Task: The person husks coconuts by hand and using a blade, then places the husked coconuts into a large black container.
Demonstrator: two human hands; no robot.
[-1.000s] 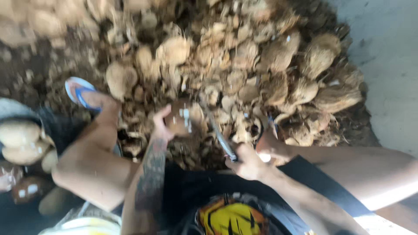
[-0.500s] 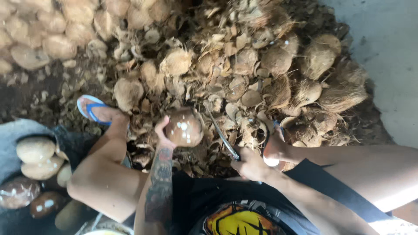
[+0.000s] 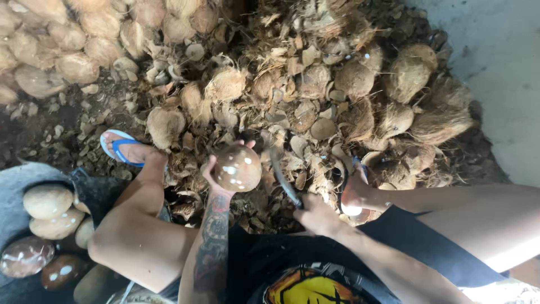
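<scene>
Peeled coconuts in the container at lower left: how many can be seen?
About 5: two pale ones stacked at top, two shiny brown ones below, one partly behind the knee. More may be hidden.

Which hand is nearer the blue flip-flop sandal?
Left. The left hand, holding a shiny brown peeled coconut, sits just right of the blue flip-flop sandal; the right hand, gripping a curved blade, is farther right.

A coconut-husking spot, outdoors or in an open shed — bare dirt ground heaped with torn husks (image 3: 349, 84) and shell scraps beside a plain concrete wall (image 3: 495, 67). A grey tub (image 3: 17, 180) at the side holds peeled coconuts (image 3: 48, 201) — rough hand work done seated low, in flip-flops (image 3: 118, 147).
</scene>
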